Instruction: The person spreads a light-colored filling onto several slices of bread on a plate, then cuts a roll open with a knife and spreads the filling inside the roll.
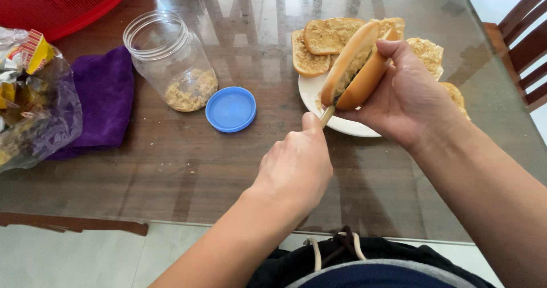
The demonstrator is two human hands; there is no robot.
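My right hand (407, 97) holds a split bun (356, 66) tilted above a white plate (310, 91). The bun has a pale spread inside. My left hand (293, 165) grips the handle of a knife (327, 115), whose blade goes into the bun's opening. Several slices of bread (327, 37) coated with the same spread lie on the plate behind the bun.
An open clear plastic jar (171, 60) with a little spread at the bottom stands left of the plate, its blue lid (231, 109) beside it. A purple cloth (105, 97), a plastic bread bag (31, 103) and a red mesh cover (62, 0) lie at left. A wooden chair (527, 43) stands at right.
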